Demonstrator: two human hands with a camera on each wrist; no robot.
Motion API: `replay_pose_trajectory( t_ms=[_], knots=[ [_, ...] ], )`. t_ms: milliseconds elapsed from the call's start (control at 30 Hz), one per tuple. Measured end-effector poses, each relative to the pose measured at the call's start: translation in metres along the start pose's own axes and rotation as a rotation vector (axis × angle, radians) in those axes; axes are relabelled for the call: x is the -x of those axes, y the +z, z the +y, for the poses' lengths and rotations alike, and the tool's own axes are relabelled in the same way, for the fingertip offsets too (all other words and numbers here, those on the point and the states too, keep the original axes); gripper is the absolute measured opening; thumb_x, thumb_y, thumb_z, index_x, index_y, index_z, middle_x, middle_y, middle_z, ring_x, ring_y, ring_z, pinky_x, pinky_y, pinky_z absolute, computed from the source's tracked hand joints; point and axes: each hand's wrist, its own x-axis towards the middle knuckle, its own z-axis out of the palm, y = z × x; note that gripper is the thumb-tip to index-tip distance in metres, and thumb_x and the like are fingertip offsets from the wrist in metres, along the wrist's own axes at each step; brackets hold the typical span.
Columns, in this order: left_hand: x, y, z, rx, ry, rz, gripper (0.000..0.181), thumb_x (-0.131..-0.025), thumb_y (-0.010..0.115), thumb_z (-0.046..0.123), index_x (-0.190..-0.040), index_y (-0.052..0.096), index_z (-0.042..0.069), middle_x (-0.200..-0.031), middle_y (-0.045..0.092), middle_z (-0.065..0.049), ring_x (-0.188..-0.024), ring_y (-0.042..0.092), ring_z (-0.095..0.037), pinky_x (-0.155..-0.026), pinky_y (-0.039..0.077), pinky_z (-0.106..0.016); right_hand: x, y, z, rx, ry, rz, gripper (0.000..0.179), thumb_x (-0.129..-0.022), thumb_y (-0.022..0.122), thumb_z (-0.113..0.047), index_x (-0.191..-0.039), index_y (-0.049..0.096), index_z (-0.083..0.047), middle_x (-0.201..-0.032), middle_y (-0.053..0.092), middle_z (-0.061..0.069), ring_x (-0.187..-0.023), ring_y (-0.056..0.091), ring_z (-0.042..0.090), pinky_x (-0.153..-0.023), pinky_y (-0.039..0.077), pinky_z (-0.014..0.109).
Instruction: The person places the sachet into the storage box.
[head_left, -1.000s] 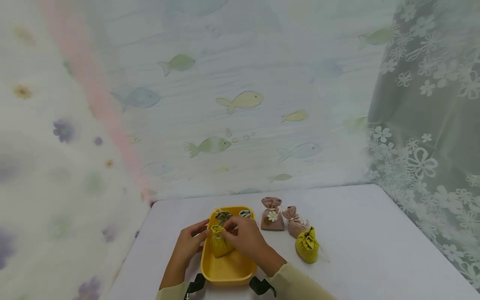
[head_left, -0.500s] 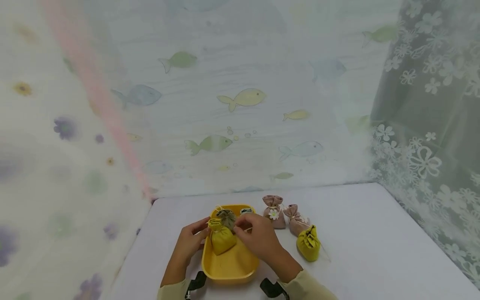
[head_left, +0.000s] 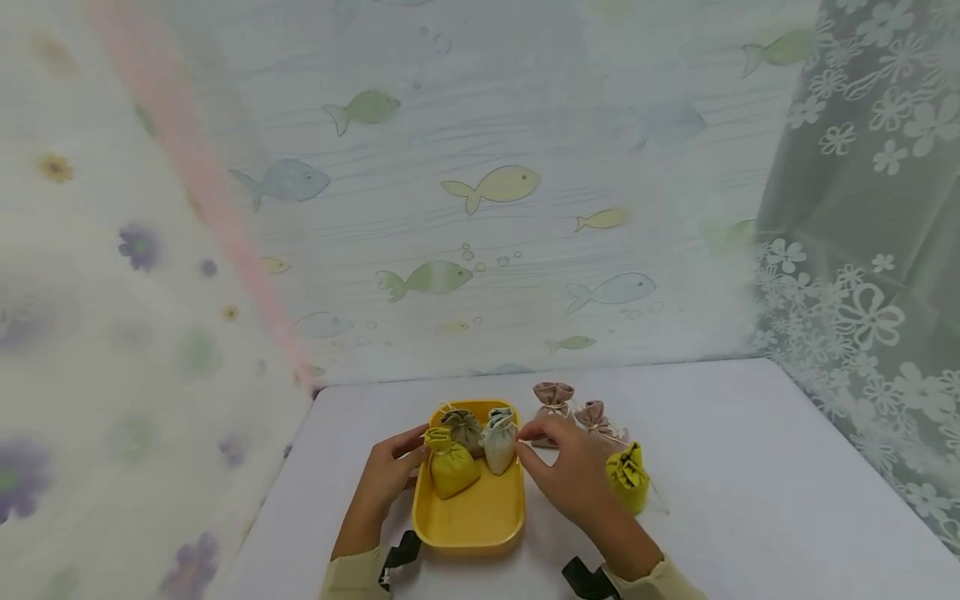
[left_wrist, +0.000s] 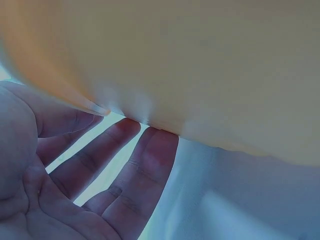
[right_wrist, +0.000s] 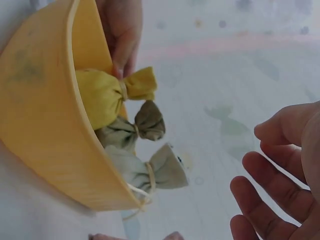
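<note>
A yellow plastic tray stands on the table, with a yellow drawstring pouch, an olive-green pouch and a pale grey-green pouch toward its far end. At the left rim, my left hand touches the tray; in the left wrist view its nearly straight fingers meet the outer wall. My right hand hovers just right of the tray beside the pale pouch. Nothing lies between its fingers in the right wrist view, where the thumb and fingertips stand apart.
Right of the tray are two dusty-pink pouches, one upright pouch partly behind my right hand and one leaning pouch. Another yellow pouch sits nearer, by my right wrist. White cloth covers the table; printed curtains hang behind and beside it.
My right hand has left the yellow pouch in the tray and moved right, past the tray's edge. The olive and pale pouches show more fully. My left hand stays at the rim.
</note>
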Motion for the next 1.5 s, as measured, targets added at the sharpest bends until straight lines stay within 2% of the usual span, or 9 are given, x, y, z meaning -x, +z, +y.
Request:
replay_pose_trajectory(
  t_ms=[233,367,600,867,1000,1133,1200,1367,1500],
  knots=[
    [0.002,-0.002,-0.001,0.013,0.004,-0.011,0.044,-0.102,0.067,0.021,-0.145,0.062,0.024,-0.139,0.065,-0.013,-0.113,0.07,-0.023,-0.079,0.065,-0.039,0.003,-0.016,0.005,0.023,-0.041,0.01,0.017,-0.089,0.082,-0.019,-0.103,0.073,-0.025,-0.101,0.071,-0.018,-0.097,0.071,0.001,-0.087,0.063,0.038],
    [0.002,-0.001,-0.001,0.004,-0.004,-0.004,0.044,-0.101,0.068,0.022,-0.145,0.063,0.025,-0.139,0.065,-0.013,-0.115,0.069,-0.024,-0.08,0.065,-0.038,0.006,-0.028,0.01,0.063,-0.1,0.015,0.024,-0.087,0.084,-0.017,-0.104,0.072,-0.027,-0.103,0.073,-0.015,-0.098,0.071,0.004,-0.085,0.063,0.037],
    [0.002,0.0,0.0,0.003,0.002,0.0,0.044,-0.101,0.068,0.023,-0.144,0.063,0.024,-0.139,0.065,-0.012,-0.114,0.07,-0.024,-0.08,0.065,-0.039,0.007,-0.043,0.025,0.162,-0.157,0.035,0.027,-0.083,0.088,-0.016,-0.104,0.071,-0.024,-0.104,0.069,-0.018,-0.108,0.066,0.005,-0.094,0.06,0.04],
    [0.003,0.0,0.0,0.012,0.001,-0.01,0.044,-0.101,0.068,0.022,-0.145,0.063,0.023,-0.139,0.065,-0.014,-0.114,0.07,-0.024,-0.081,0.065,-0.04,0.009,-0.063,0.04,0.185,-0.168,0.003,0.038,-0.079,0.091,-0.019,-0.109,0.072,-0.031,-0.115,0.069,-0.017,-0.118,0.065,0.011,-0.103,0.052,0.021],
    [0.002,0.0,-0.002,0.011,0.005,-0.009,0.044,-0.101,0.068,0.022,-0.145,0.063,0.023,-0.139,0.065,-0.014,-0.111,0.071,-0.023,-0.081,0.065,-0.04,0.01,-0.076,0.049,0.178,-0.155,-0.064,0.048,-0.079,0.092,-0.027,-0.119,0.069,-0.035,-0.125,0.068,-0.015,-0.124,0.062,0.013,-0.101,0.057,0.037],
    [0.001,-0.001,-0.002,0.018,0.003,-0.011,0.044,-0.101,0.068,0.023,-0.145,0.063,0.023,-0.139,0.065,-0.014,-0.112,0.071,-0.024,-0.081,0.065,-0.04,0.009,-0.09,0.065,0.138,-0.132,-0.191,0.062,-0.08,0.089,-0.042,-0.136,0.061,-0.039,-0.142,0.062,-0.009,-0.138,0.053,0.016,-0.105,0.053,0.054],
    [0.0,-0.001,-0.003,0.022,-0.001,-0.012,0.044,-0.101,0.069,0.024,-0.144,0.063,0.023,-0.139,0.065,-0.014,-0.114,0.07,-0.024,-0.081,0.065,-0.04,0.009,-0.097,0.073,0.112,-0.114,-0.248,0.069,-0.08,0.088,-0.047,-0.142,0.058,-0.04,-0.147,0.06,-0.008,-0.14,0.051,0.014,-0.106,0.052,0.057],
    [0.001,-0.001,-0.004,0.02,-0.007,-0.009,0.044,-0.1,0.07,0.025,-0.144,0.064,0.024,-0.139,0.065,-0.012,-0.115,0.069,-0.024,-0.081,0.065,-0.039,0.009,-0.111,0.093,0.057,-0.08,-0.337,0.079,-0.077,0.091,-0.043,-0.147,0.055,-0.032,-0.149,0.058,-0.005,-0.14,0.051,0.013,-0.104,0.051,0.062],
    [0.001,-0.002,-0.005,0.02,-0.001,-0.014,0.045,-0.1,0.069,0.026,-0.144,0.063,0.024,-0.14,0.065,-0.012,-0.113,0.07,-0.023,-0.081,0.065,-0.039,0.009,-0.117,0.102,0.052,-0.028,-0.398,0.084,-0.074,0.094,-0.039,-0.147,0.056,-0.026,-0.149,0.059,-0.004,-0.138,0.054,0.02,-0.101,0.053,0.061]
  ],
)
